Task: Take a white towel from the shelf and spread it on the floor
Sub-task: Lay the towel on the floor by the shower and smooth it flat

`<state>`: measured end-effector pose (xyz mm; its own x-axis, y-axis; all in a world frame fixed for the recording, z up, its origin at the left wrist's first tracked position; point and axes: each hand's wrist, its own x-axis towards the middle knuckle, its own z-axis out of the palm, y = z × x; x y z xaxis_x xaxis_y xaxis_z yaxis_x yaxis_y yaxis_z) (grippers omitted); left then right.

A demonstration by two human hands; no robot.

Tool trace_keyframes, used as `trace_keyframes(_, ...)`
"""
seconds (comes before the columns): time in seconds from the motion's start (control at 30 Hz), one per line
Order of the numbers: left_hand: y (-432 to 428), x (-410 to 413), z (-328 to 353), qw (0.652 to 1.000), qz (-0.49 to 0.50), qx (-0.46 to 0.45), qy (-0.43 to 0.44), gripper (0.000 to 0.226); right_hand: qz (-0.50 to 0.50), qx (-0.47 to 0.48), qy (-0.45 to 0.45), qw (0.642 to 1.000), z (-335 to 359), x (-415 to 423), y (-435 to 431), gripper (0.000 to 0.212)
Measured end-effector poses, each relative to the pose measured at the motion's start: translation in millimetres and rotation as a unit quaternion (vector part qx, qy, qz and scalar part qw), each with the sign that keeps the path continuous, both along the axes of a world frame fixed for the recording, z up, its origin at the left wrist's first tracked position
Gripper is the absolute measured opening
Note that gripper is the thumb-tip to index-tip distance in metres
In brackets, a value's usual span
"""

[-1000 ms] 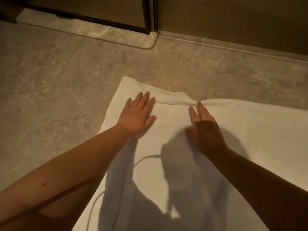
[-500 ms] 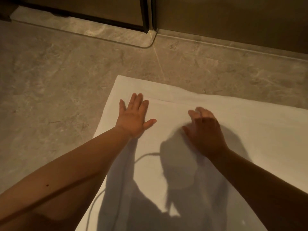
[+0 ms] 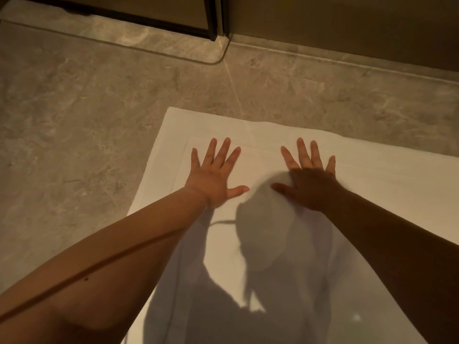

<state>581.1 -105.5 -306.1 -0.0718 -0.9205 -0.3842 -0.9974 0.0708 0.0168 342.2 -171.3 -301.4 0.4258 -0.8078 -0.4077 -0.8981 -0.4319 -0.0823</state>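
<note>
A white towel (image 3: 387,194) lies flat on the stone floor, its far edge straight and its left corner squared. My left hand (image 3: 214,176) rests palm down on the towel near its far left corner, fingers spread. A little to the right, my right hand (image 3: 309,181) lies flat on the towel too, fingers apart, partly in shadow. Neither hand holds anything. My own shadow falls across the near part of the towel.
Grey marbled floor tiles (image 3: 82,135) surround the towel to the left and beyond it. A raised stone sill with a rounded corner (image 3: 173,40) and a dark-framed door (image 3: 211,23) run along the far side, with a wall base (image 3: 347,58) to the right.
The fold in the towel's far edge is gone and the edge lies straight. My right hand went from curled fingers to flat and spread. Both hands sit a little farther apart.
</note>
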Motion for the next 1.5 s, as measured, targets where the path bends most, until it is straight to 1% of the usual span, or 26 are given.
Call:
trace_keyframes(0.07,0.0,-2.0,1.2,1.000,0.006,0.010,-0.013,0.091,-0.001,-0.012,-0.011,1.000,0.9,-0.2,2.9,0.091)
trace_keyframes(0.17,4.8,-8.7,5.5,1.000,0.011,-0.004,-0.020,0.086,-0.006,-0.069,-0.031,0.997,-0.4,-8.5,21.7,0.086)
trace_keyframes(0.2,9.6,-14.0,6.6,1.000,-0.008,-0.025,-0.006,0.083,-0.005,-0.079,-0.037,0.996,-1.7,-13.0,31.7,0.085)
trace_keyframes(0.27,24.6,-30.4,5.2,0.993,-0.091,-0.070,0.038,0.077,-0.005,-0.077,-0.052,0.996,-5.6,-21.2,53.1,0.082)
trace_keyframes(0.33,42.5,-51.0,-0.6,0.981,-0.156,-0.080,0.080,0.072,-0.007,-0.075,-0.063,0.995,-10.4,-26.6,74.2,0.078)
trace_keyframes(0.37,48.8,-59.9,-3.4,0.981,-0.158,-0.075,0.086,0.070,-0.008,-0.074,-0.065,0.995,-12.6,-28.4,83.0,0.077)
trace_keyframes(0.47,53.0,-68.9,-7.5,0.987,-0.131,-0.073,0.049,0.071,-0.008,-0.070,-0.059,0.996,-16.1,-35.7,99.8,0.075)
trace_keyframes(0.57,49.1,-58.3,-6.2,0.989,-0.123,-0.080,0.017,0.071,-0.009,-0.062,-0.059,0.996,-13.8,-41.7,100.0,0.078)
trace_keyframes(0.67,50.0,-46.6,-8.1,0.992,-0.095,-0.082,0.026,0.070,-0.027,-0.062,-0.058,0.996,-13.5,-43.8,99.3,0.078)
trace_keyframes(0.83,52.4,-32.6,-9.0,0.994,-0.055,-0.083,0.036,0.068,-0.101,-0.064,-0.051,0.992,-13.1,-45.6,92.6,0.076)
trace_keyframes(1.0,63.5,-36.6,-8.0,0.995,0.013,-0.084,0.045,0.068,-0.104,-0.058,-0.044,0.992,-10.0,-45.7,95.8,0.077)
trace_keyframes(1.1,81.4,-45.1,-7.9,0.996,-0.032,-0.082,0.024,0.069,-0.081,-0.053,-0.039,0.995,-9.1,-58.0,107.8,0.077)
trace_keyframes(1.17,99.9,-48.6,-10.1,0.996,-0.046,-0.070,0.010,0.069,-0.069,-0.049,-0.033,0.996,-7.7,-73.4,120.5,0.079)
trace_keyframes(1.3,129.6,-52.3,-5.9,0.999,-0.011,-0.039,0.002,0.073,-0.104,-0.029,-0.023,0.994,-3.1,-119.7,151.7,0.081)
trace_keyframes(1.5,155.6,-69.0,5.7,0.999,0.021,0.035,-0.005,0.081,-0.115,0.019,0.014,0.993,5.2,-173.0,180.0,0.086)
